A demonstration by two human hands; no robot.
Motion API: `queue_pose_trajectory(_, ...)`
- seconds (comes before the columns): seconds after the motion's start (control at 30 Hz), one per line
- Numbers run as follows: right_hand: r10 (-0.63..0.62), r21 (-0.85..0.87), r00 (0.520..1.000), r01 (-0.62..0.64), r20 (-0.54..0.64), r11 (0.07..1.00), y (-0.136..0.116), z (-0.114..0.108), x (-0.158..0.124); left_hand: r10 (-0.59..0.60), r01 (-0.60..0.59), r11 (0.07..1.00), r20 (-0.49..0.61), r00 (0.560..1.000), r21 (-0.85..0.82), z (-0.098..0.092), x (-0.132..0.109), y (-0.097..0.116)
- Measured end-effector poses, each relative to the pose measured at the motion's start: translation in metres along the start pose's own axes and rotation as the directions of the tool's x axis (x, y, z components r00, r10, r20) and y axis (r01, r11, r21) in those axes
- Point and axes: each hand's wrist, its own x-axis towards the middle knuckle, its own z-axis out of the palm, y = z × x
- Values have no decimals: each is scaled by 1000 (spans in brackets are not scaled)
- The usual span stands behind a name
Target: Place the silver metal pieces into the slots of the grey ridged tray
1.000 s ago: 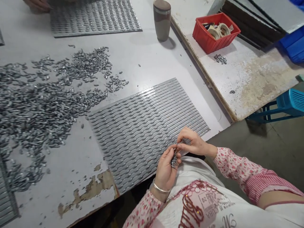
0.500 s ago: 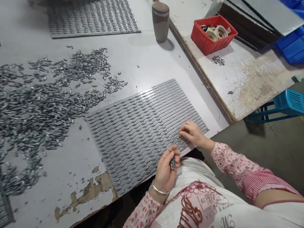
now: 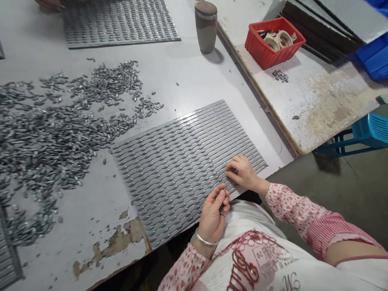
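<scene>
A grey ridged panel (image 3: 169,173) lies on the table before me, wavy with small oval pieces on its left part and straight-ridged toward the upper right. My left hand (image 3: 212,214), with a silver bangle at the wrist, is curled at the panel's near edge around several small grey oval pieces; one tip shows between thumb and forefinger. My right hand (image 3: 242,173) rests over the panel's lower right, thumb and forefinger pinched at the ridges. Whatever its fingertips hold, if anything, is too hidden to make out.
A wide heap of loose grey oval pieces (image 3: 45,141) covers the table's left. Another ridged panel (image 3: 121,24) lies at the back, a person's hand (image 3: 51,4) beside it. A lidded cup (image 3: 206,28), a red bin (image 3: 274,44) with tape rolls and a blue stool (image 3: 366,131) stand rightward.
My right hand has shifted slightly left, closer to my left hand. My left thumb and forefinger now bring up one grey piece, and the others in the palm are more covered.
</scene>
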Motion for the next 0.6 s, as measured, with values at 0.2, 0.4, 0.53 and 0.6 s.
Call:
queue_pose_trajectory(0.2,-273,503,939,137,207,853,-16,-13,-1,4,-4,1000,-13,1000,-14,-3,3,-1)
queue_pose_trajectory(0.4,-27,238,1000,22,16,971,-2,-7,6,-78,74,996,-80,994,-49,3,-3,6)
queue_pose_trajectory(0.53,57,-49,998,-58,-33,997,6,-3,11,-80,79,996,-20,997,-48,3,-4,9)
queue_pose_trajectory(0.6,57,-124,998,-60,-26,990,4,0,12,-63,63,997,-1,998,-54,2,-4,8)
